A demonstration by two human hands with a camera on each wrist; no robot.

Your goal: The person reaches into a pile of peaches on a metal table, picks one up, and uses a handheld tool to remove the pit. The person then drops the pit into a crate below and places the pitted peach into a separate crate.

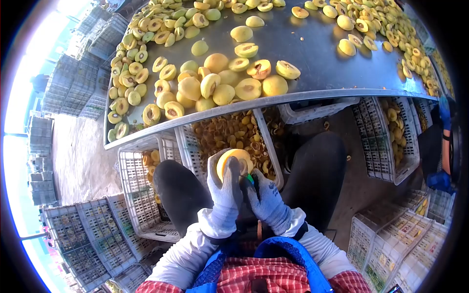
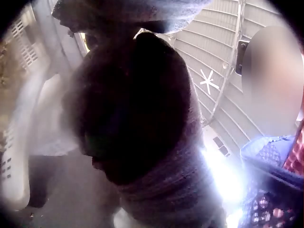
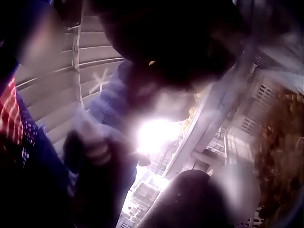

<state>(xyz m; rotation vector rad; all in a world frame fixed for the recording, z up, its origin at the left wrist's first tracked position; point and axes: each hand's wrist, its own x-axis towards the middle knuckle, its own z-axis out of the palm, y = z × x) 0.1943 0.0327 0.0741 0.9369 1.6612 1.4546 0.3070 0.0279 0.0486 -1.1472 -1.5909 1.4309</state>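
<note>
In the head view a yellow fruit half (image 1: 234,163), cut face up with a brown centre, is gripped by the gloved left hand (image 1: 225,193), its thumb lying over the fruit. Close beside it, the gloved right hand (image 1: 267,201) holds a small green-handled tool (image 1: 250,178) against the fruit's right edge; the tool's tip cannot be made out. Both wrist views are dark and blurred: the left hand (image 2: 142,109) fills the middle of one, and the fruit is hidden there.
A metal table (image 1: 312,63) with many halved fruits stands ahead, its edge beyond the hands. Beneath it a crate (image 1: 188,146) holds brown-yellow pieces. Another crate (image 1: 128,171) stands at left, one with fruit (image 1: 373,146) at right. Stacked crates (image 1: 93,234) flank both sides.
</note>
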